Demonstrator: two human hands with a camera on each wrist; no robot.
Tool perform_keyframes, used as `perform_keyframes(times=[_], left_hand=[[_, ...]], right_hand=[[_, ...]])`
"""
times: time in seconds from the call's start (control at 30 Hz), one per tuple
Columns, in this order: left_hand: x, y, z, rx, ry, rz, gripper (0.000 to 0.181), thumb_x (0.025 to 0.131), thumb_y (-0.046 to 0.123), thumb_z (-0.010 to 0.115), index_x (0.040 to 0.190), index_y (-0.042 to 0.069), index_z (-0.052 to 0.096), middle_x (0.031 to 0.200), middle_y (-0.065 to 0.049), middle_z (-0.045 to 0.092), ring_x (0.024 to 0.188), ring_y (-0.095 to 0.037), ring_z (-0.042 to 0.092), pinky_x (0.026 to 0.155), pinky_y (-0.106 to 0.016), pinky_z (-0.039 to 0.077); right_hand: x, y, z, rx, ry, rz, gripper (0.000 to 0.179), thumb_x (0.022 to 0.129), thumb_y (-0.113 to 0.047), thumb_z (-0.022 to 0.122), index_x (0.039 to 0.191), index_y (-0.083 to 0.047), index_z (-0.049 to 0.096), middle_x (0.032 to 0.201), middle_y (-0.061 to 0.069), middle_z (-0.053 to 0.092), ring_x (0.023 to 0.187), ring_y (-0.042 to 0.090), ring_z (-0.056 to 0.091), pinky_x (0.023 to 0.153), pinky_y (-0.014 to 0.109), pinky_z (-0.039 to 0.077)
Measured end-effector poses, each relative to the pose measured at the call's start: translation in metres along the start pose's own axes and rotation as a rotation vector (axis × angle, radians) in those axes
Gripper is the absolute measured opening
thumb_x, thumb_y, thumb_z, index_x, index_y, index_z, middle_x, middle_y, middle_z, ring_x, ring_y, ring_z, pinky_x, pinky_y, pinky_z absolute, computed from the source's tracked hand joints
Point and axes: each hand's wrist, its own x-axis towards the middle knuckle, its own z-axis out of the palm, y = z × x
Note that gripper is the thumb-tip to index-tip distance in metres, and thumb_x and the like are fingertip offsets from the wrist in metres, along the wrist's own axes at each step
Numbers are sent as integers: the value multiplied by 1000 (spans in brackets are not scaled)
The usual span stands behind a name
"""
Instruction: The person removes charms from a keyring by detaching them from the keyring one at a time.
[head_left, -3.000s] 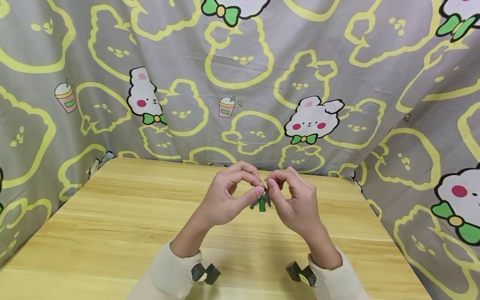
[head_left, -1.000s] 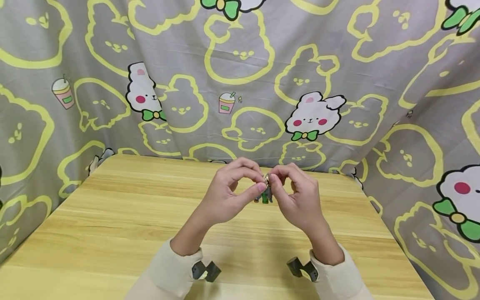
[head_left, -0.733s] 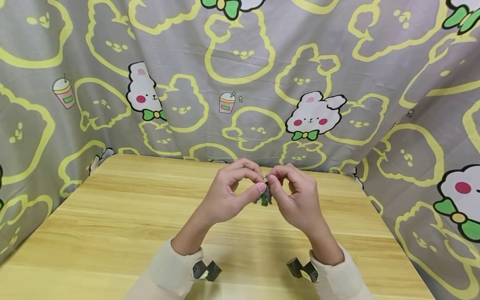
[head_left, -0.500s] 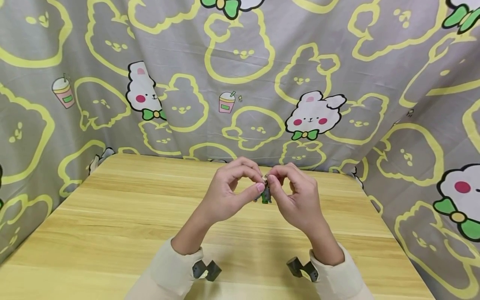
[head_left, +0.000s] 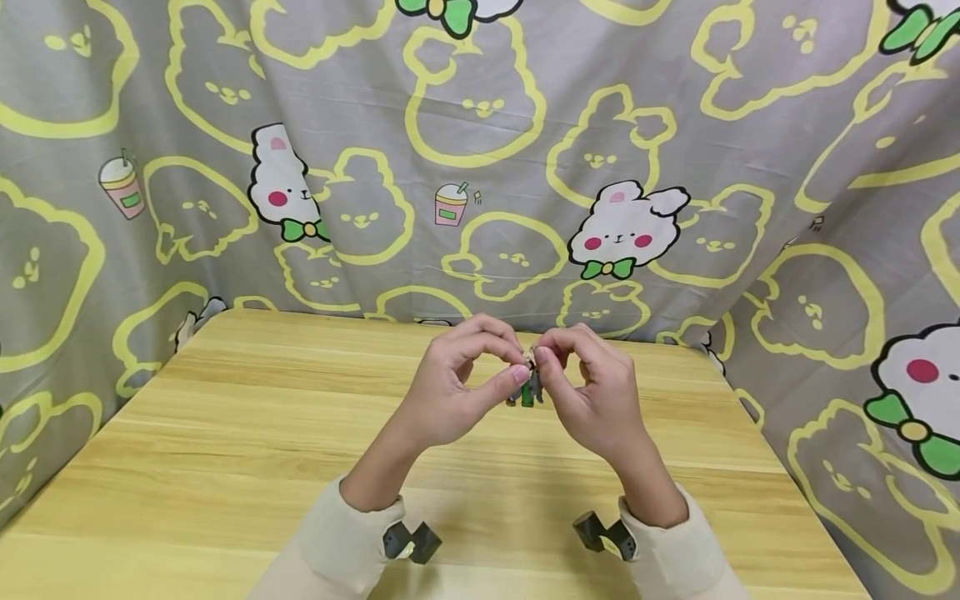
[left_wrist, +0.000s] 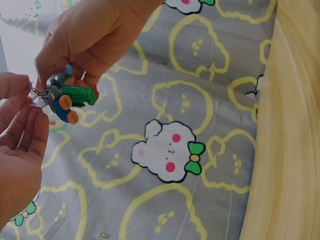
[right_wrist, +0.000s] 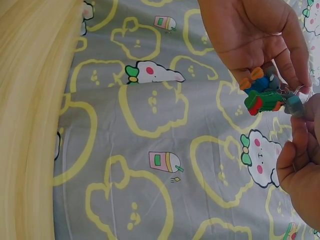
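Note:
A bunch of small charms on a metal key ring (right_wrist: 303,90) hangs between the two hands, above the table. One charm is a green bottle shape with a red end (left_wrist: 80,95); beside it is a blue figure with orange feet (right_wrist: 254,80), and grey pieces are close by. In the head view my left hand (head_left: 457,387) pinches the ring from the left with thumb and fingertips. Opposite it, my right hand (head_left: 596,392) pinches the same ring between thumb and index finger. Fingertips partly hide the ring.
A wooden table (head_left: 262,433) lies beneath the hands. Grey curtains (head_left: 360,108) printed with yellow outlines and white rabbits stand along its back and sides. Black wrist devices (head_left: 412,543) are strapped at both cream sleeves (head_left: 337,542).
Compared with three seconds ago, the charms hang slightly higher and closer in between the fingers. They have turned a little in the last second; both hands keep their pinch almost in place.

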Motion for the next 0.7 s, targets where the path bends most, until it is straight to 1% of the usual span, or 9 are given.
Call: perform_keyframes(times=[0.1, 0.3, 0.43, 0.53, 0.7], left_hand=[[0, 0, 0, 1, 0, 0, 12, 88, -13, 70, 95, -3, 72, 103, -15, 61, 99, -29, 59, 82, -33, 57], [0, -1, -1, 2, 2, -11, 8, 89, -10, 70, 95, -3, 71, 103, -15, 61, 99, -28, 59, 84, -33, 56], [0, 0, -1, -3, -1, -21, 8, 89, -10, 68, 93, -3, 71, 103, -15, 61, 98, -28, 59, 83, -33, 56], [0, 0, -1, -1, -1, -16, 7, 90, -9, 68, 93, -3, 71, 102, -15, 61, 98, -29, 59, 83, -33, 56], [0, 0, -1, 9, 22, -33, 6, 90, -8, 69, 93, -3, 71, 102, -13, 62, 99, -29, 60, 84, -33, 56]], right_hand=[[0, 0, 0, -2, -3, 4, 20, 103, -20, 61, 94, -5, 69, 77, 1, 61, 67, 10, 50, 51, 24, 29], [0, 0, 0, 11, -8, 18, 8, 98, -9, 65, 93, -5, 69, 77, 0, 60, 66, 10, 49, 50, 22, 28], [1, -1, 0, 21, -12, 20, 8, 98, -8, 65, 93, -4, 69, 77, 0, 59, 66, 10, 49, 50, 21, 27], [1, -2, 1, 24, -12, 14, 8, 98, -9, 64, 93, -4, 69, 76, 0, 59, 66, 9, 49, 50, 21, 27], [1, -3, 1, 14, -11, 6, 8, 98, -8, 64, 93, -5, 69, 76, -1, 59, 66, 9, 49, 50, 24, 28]])
